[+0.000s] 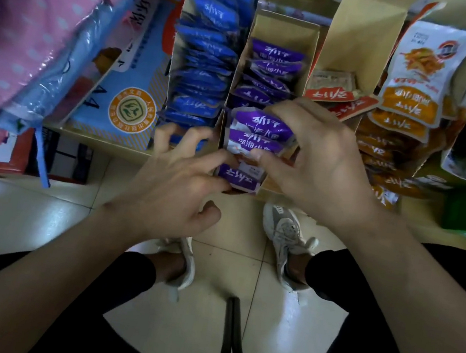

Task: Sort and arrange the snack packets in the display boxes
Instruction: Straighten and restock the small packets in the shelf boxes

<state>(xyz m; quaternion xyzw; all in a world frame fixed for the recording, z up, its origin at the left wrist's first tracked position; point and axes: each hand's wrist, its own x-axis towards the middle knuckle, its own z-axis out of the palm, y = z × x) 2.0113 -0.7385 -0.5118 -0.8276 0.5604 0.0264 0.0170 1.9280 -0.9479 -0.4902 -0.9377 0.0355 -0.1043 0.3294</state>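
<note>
Head view: the right hand (318,158) pinches the purple packets (259,129) at the box's (285,28) near end, the row running straight away, while the spread left hand (177,180) touches their side.

The middle box (288,30) is free behind its crowded purple packets (258,126).

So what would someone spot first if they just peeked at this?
Probably the two hands in the middle: the right hand grips a bunch of purple packets at the front of the middle box, and the left hand touches them from the side. Next come the row of blue packets just left of it and the orange packets on the right.
</note>
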